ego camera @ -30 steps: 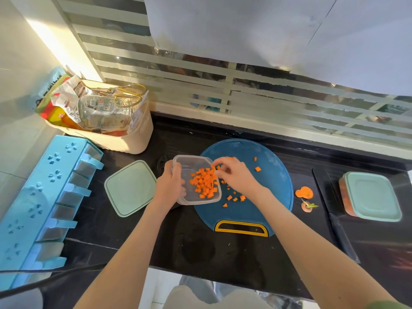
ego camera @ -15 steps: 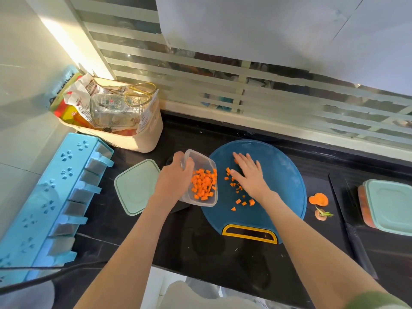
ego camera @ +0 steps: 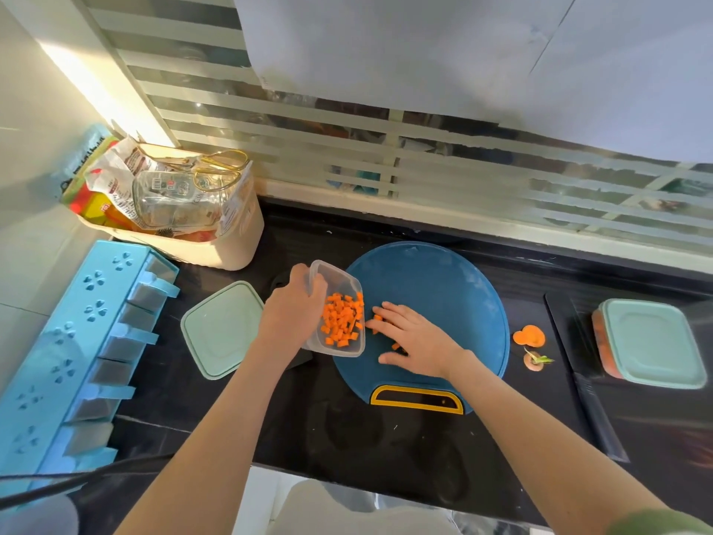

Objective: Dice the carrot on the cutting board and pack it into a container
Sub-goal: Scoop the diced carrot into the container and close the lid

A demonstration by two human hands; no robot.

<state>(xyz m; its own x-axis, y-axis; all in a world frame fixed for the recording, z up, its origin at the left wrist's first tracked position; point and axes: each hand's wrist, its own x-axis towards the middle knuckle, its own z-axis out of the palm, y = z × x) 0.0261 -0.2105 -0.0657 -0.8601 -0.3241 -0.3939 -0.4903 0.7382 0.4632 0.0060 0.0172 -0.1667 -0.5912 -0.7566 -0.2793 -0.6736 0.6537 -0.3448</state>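
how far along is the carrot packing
Dicing looks done: most carrot cubes sit in the clear container. In hand: the left hand grips the container, tilted at the edge of the cutting board, and the right hand lies flat over the last few loose cubes. Left: getting those in and fitting the green lid lying beside it.

Glossy black stone desk [ego camera: 347, 449] with faint pale veins, spread from left edge to right edge. Along its far edge, a cream ledge [ego camera: 424, 214]. Above that, a window of glass with frosted horizontal stripes [ego camera: 308, 121], blurred shapes dimly seen between the stripes. Large white paper sheets [ego camera: 424, 52] hung over the window's upper part, lower edge ragged. Beside the desk's left edge, a pale tiled wall [ego camera: 34, 129], crossed by a slanting bright band of sunlight [ego camera: 100, 94]. Warm light at the desk's far left corner.
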